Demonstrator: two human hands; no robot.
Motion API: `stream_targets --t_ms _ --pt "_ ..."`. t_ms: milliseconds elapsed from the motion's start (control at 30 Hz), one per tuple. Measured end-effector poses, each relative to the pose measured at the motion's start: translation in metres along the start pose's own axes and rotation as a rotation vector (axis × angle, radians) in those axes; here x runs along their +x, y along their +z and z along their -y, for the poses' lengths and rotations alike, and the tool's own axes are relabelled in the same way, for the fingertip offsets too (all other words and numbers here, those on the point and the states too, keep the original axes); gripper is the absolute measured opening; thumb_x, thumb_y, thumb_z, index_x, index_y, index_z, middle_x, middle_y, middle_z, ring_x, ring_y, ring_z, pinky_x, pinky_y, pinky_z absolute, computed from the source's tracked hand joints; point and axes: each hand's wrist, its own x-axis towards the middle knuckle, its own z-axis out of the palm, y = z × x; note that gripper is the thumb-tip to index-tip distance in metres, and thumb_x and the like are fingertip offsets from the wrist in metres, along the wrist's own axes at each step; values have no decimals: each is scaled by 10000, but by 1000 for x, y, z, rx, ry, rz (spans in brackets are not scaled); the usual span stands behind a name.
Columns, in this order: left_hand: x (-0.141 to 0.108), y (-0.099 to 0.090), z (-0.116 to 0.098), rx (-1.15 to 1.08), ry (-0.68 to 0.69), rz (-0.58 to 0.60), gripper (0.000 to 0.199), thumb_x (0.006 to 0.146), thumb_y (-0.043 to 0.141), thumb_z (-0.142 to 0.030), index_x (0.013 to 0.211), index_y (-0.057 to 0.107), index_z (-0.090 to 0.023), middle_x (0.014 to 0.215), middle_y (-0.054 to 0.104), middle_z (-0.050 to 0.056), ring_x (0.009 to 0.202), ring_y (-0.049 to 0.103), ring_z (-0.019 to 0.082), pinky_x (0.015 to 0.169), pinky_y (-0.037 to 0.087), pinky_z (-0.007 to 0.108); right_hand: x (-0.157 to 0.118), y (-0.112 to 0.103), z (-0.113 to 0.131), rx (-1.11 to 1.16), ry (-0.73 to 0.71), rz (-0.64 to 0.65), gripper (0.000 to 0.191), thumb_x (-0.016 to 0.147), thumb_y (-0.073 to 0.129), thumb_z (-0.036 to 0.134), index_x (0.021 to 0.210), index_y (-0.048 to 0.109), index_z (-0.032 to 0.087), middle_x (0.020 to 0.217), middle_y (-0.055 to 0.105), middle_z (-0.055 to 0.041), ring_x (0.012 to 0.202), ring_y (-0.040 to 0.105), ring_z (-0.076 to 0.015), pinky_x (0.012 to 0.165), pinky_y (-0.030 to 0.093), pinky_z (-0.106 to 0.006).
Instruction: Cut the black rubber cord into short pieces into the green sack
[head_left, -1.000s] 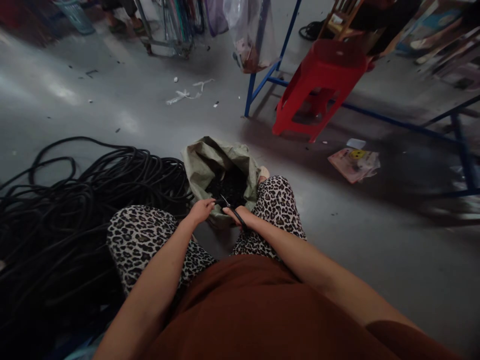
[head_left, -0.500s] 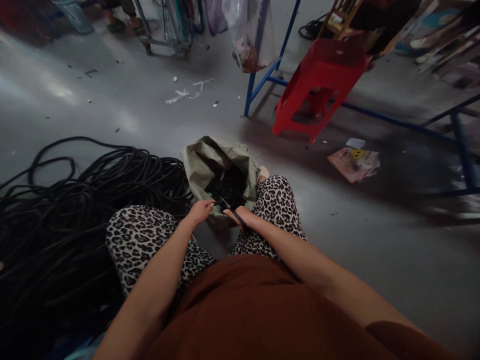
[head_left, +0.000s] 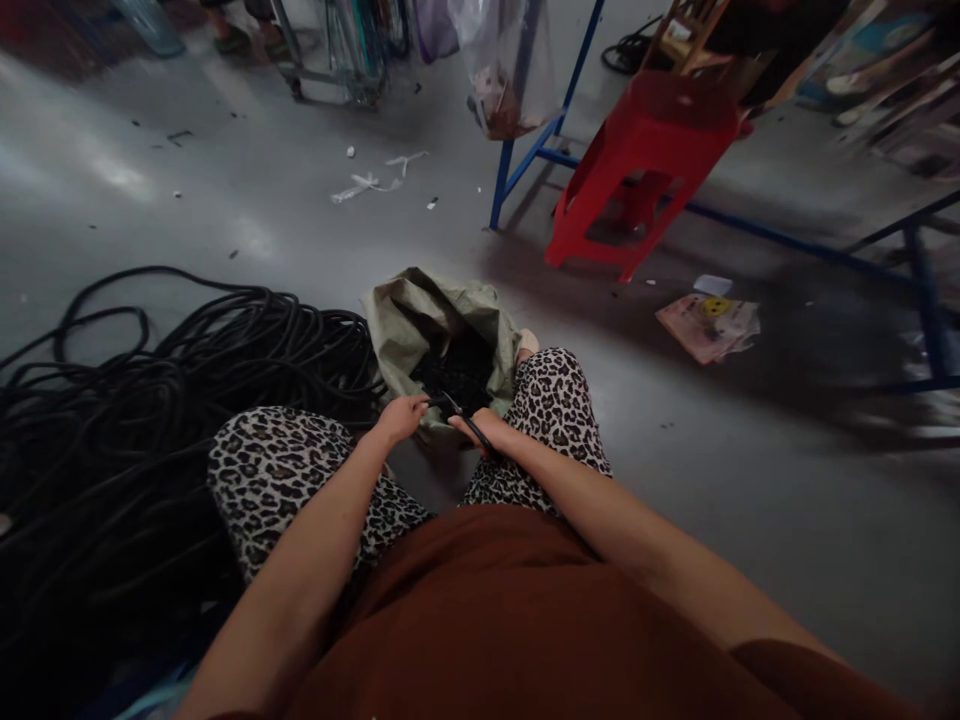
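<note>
My left hand is closed on a black cord, whose short end sticks out to the right past the fingertips. In my right hand is a pair of scissors with black handles; the blades point up and left beside the cord's end. Whether the blades touch the cord I cannot tell. Under both hands, between my knees, stands a grey-green woven sack with its mouth wide open. Black pieces lie inside it, too dark to make out singly.
A large tangle of black cord covers the floor at left. A red plastic stool stands at upper right by a blue metal frame with a clear plastic bag. Printed plastic packaging and white scraps lie on the floor.
The hands keep almost the same place, with the scissors and cord still held. A little more of the cord's end shows between the hands. The view has shifted slightly.
</note>
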Motion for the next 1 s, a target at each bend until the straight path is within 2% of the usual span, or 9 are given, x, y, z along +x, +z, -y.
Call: stream_targets --t_ms 100,300,400,533,700,1000 --pt "1 -4 6 -5 -1 -15 345 799 440 -250 1064 648 -173 898 699 57 878 617 178 816 459 261 2 -1 0 -98 -25 -27 492 744 569 587 714 666 106 464 575 -65 406 577 -192 396 446 -246" --pt "-7 -24 28 -116 -19 -166 358 795 456 -291 1070 639 -153 886 702 39 877 624 169 855 462 267 8 -3 -1 -62 39 -80 507 740 562 584 694 662 89 485 592 -81 391 567 -172 393 447 -234" --pt "-16 -28 34 -176 -42 -204 376 797 457 -303 1097 620 -144 873 703 38 834 635 165 844 476 284 11 -3 -2 -70 37 -104 523 744 544 595 729 664 86 503 602 -82 399 572 -166 408 448 -228" --pt "-27 -25 33 -212 -51 -219 400 793 467 -320 1123 601 -138 938 695 51 884 627 174 861 474 303 13 0 -3 -32 44 -54 551 723 535 639 742 647 100 491 594 -64 387 568 -163 396 449 -229" --pt "-30 -20 26 -215 -42 -233 382 787 479 -316 1099 615 -143 1044 667 57 981 596 179 923 442 301 10 5 -2 136 67 64 641 699 495 716 777 599 88 435 552 -39 360 551 -155 366 443 -221" --pt "-21 -12 21 -217 -31 -277 354 775 490 -293 1063 631 -140 1011 679 53 987 597 192 926 446 320 2 4 -1 243 43 118 632 712 499 706 802 567 85 433 536 -24 337 526 -138 347 430 -215"
